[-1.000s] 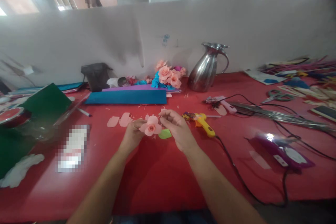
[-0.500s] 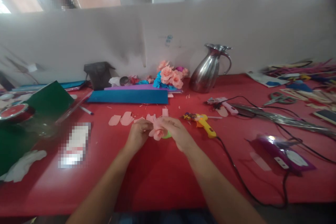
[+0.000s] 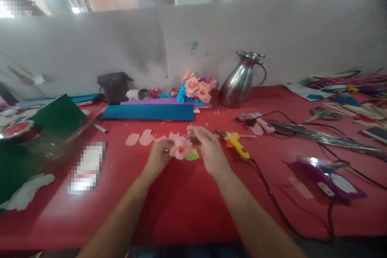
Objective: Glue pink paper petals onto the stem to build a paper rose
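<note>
My left hand point(image 3: 159, 155) is closed in a pinch on the left side of a pink paper rose point(image 3: 180, 150), whose open face is turned towards me. Close to the rose's right edge is my right hand point(image 3: 211, 151), its fingers stretched out and slightly apart; whether the fingertips touch a petal is hard to see. A light green paper piece point(image 3: 192, 155) shows just below and right of the rose. Loose pink paper petals point(image 3: 146, 137) lie to the left of it, some partly hidden behind my left hand.
Right of my hands lies a yellow hot glue gun point(image 3: 240, 148) with a black cord; a pink glue gun point(image 3: 263, 123) is behind it. Farther back are a blue sheet point(image 3: 148, 111), finished paper roses point(image 3: 198, 88) and a steel jug point(image 3: 238, 82). Scissors point(image 3: 323, 113) lie right.
My right hand has drawn back a little to the right from the rose, uncovering more of the green paper piece. The rose has shifted slightly left and up in my left hand.
</note>
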Demonstrator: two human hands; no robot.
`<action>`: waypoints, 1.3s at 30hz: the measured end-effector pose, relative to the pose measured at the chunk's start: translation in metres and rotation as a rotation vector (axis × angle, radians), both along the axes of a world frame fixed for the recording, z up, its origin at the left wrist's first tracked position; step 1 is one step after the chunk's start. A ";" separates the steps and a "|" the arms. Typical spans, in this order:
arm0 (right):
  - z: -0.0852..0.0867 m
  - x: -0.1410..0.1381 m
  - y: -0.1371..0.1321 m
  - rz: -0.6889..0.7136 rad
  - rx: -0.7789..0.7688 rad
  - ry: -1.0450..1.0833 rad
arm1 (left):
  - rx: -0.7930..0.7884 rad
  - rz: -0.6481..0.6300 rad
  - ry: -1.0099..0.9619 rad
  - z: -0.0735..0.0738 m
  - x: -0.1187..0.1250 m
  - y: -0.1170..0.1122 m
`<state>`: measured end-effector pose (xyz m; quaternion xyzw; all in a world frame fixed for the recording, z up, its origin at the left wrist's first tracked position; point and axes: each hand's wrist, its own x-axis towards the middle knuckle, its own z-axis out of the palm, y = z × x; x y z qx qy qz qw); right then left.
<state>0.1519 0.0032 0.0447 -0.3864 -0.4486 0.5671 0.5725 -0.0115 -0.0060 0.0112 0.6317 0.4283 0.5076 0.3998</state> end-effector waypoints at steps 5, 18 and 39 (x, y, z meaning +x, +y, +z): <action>-0.001 -0.001 0.000 -0.044 -0.047 0.027 | -0.200 0.167 -0.258 -0.004 -0.002 0.004; -0.005 -0.011 -0.005 0.042 0.024 -0.259 | -0.204 0.437 -0.365 0.008 -0.013 0.007; 0.003 -0.131 0.045 0.357 0.583 -1.382 | 0.031 0.960 -0.558 0.001 -0.110 0.029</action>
